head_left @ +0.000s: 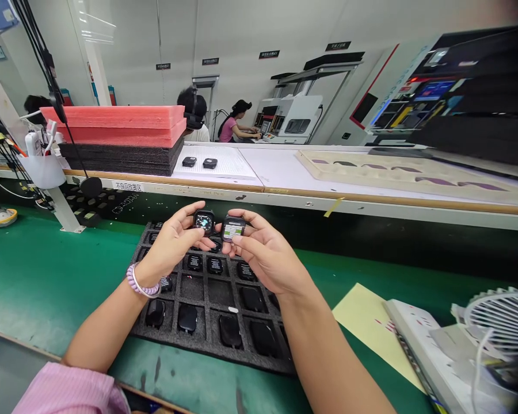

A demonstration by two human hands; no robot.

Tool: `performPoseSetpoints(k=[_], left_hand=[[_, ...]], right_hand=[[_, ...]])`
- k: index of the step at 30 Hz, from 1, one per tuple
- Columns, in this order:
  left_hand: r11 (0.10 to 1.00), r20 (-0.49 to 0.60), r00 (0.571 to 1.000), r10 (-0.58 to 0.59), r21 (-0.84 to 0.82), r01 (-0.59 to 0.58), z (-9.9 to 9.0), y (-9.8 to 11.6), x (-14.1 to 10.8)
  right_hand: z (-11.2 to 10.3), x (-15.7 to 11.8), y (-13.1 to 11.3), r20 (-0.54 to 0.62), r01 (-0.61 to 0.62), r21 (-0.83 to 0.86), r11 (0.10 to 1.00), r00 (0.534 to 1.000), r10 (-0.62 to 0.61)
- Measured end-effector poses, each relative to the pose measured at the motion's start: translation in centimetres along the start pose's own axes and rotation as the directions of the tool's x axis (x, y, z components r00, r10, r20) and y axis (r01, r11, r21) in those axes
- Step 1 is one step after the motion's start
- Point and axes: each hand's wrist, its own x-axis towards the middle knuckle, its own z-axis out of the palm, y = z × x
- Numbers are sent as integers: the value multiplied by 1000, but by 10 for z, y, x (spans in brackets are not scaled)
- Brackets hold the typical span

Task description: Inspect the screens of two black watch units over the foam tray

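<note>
Green matting covers the workbench (90,276), below a shelf (280,167) with red foam sheets (121,123). In the head view, the left hand (175,238) pinches a lit smartwatch (204,222) and the right hand (267,250) pinches a second watch (233,229), side by side above a black foam tray (194,339) of watches.

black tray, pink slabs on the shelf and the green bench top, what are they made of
Black tray: looks like dense foam, matte, with a grey-speckled grain and thick compartment walls.
Pink slabs: probably foam too, judging by the dull surface and thick, blocky layers.
Green bench top: smooth with a slight sheen, perhaps a rubber or vinyl mat; the look alone can't settle which.
</note>
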Motion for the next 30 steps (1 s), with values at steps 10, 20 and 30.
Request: performPoseSetpoints(k=[10, 20, 30], left_hand=[[997, 1, 1000, -7, -79, 7, 0, -3, -1], [997, -3, 1000, -16, -74, 16, 1, -1, 0], [982, -113, 982, 152, 128, -137, 1, -8, 0]], right_hand=[[4, -1, 0, -13, 10, 19, 1000, 1000, -10], [3, -1, 2, 4, 0, 22, 1000, 1000, 0], [5, 0, 2, 18, -5, 20, 1000, 1000, 5]])
